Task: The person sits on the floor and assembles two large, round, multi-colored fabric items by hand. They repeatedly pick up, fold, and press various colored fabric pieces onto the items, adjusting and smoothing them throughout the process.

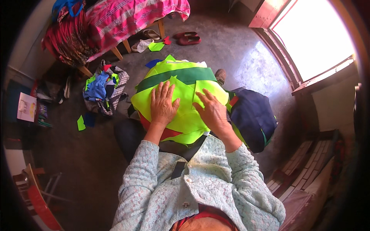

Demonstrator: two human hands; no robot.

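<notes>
Concrete floor (216,50), two hands flat on neon-yellow fabric pieces (185,115)

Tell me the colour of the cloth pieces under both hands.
Bright yellow-green cloth pieces, crossed by a dark green band; head view.

Neon yellow-green fabric (185,111) with dark green band (181,75); pink striped bedcover (131,17).
</notes>
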